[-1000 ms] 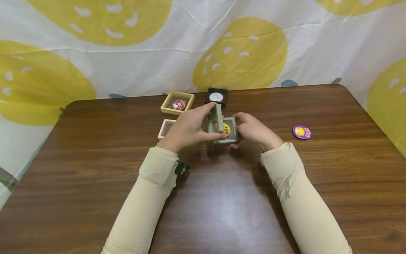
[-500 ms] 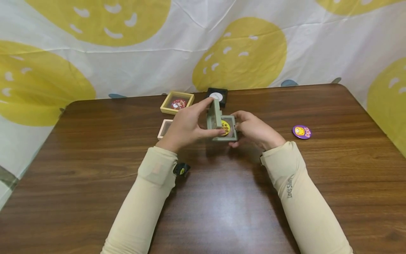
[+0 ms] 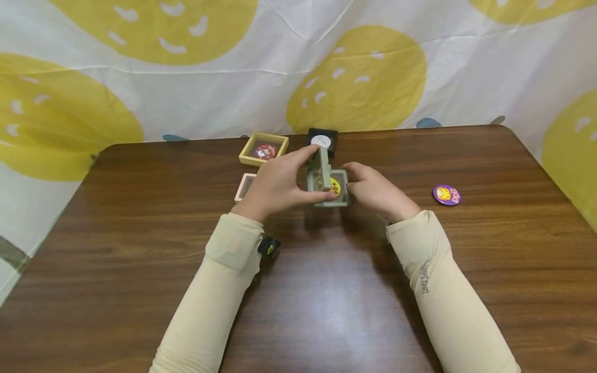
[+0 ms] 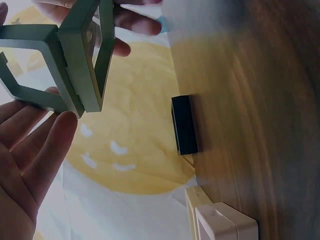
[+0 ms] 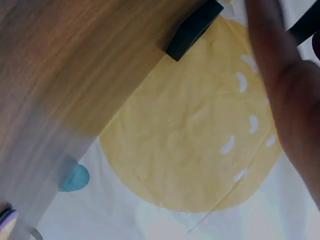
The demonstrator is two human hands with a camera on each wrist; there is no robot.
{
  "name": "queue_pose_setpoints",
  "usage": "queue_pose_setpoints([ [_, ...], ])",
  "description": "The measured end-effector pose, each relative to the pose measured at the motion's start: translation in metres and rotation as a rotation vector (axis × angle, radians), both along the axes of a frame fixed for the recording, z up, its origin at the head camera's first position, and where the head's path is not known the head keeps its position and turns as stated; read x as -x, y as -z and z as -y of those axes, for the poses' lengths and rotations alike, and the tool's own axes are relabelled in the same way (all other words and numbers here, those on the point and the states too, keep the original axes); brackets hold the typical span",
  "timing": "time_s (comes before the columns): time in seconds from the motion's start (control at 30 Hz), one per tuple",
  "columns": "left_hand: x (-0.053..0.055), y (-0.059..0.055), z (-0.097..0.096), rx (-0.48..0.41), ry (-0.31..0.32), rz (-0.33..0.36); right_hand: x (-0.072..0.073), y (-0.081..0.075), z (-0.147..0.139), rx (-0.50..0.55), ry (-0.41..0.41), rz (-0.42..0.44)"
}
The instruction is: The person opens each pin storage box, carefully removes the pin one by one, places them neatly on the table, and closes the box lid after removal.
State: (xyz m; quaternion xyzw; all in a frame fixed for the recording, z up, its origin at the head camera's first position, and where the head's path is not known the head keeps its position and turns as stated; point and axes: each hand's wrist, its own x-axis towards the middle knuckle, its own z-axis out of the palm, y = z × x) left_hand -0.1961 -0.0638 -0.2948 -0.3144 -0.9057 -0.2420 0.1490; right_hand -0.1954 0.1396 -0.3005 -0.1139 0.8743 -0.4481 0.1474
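Note:
A green hinged display case (image 3: 319, 173) is held above the table, its two frame halves spread apart like a book. Inside it shows a round yellow badge (image 3: 335, 185), partly covered by the left thumb. My left hand (image 3: 278, 186) grips the raised half, thumb at the near edge and fingers at the top. At the opposite side, my right hand (image 3: 380, 192) holds the other half by its right edge. In the left wrist view, the case (image 4: 75, 60) shows its hinge side, with right-hand fingers (image 4: 137, 21) reaching past it.
On the brown table (image 3: 186, 290), a yellow case (image 3: 249, 159) with a red badge and a black case (image 3: 332, 147) with a white disc lie at the back. A pale pink case (image 3: 240, 190) is partly behind the left hand. A purple badge (image 3: 446, 195) lies to the right.
The case has risen slightly and stays spread apart in both hands. Right fingertips that showed below its near right corner are now out of sight.

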Motion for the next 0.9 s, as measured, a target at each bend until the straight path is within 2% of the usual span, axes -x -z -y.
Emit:
queue_pose_setpoints([
  [0.07, 0.001, 0.0, 0.0, 0.006, 0.0, 0.001, 0.0, -0.003, 0.0, -0.054, 0.002, -0.062],
  [0.17, 0.002, 0.001, 0.0, 0.026, -0.004, 0.007, -0.001, -0.006, 0.0, -0.164, -0.023, -0.21],
  [0.27, 0.003, 0.002, 0.0, 0.047, -0.011, 0.005, -0.004, -0.008, 0.001, -0.271, -0.094, -0.373],
  [0.37, 0.004, 0.003, 0.0, 0.044, -0.017, -0.013, -0.007, -0.008, 0.004, -0.34, -0.165, -0.47],
  [0.53, 0.004, 0.003, 0.001, 0.022, -0.014, -0.044, -0.009, -0.005, 0.009, -0.396, -0.214, -0.527],
  [0.9, 0.001, 0.001, 0.001, 0.041, -0.011, -0.032, -0.008, -0.004, 0.011, -0.396, -0.225, -0.514],
])
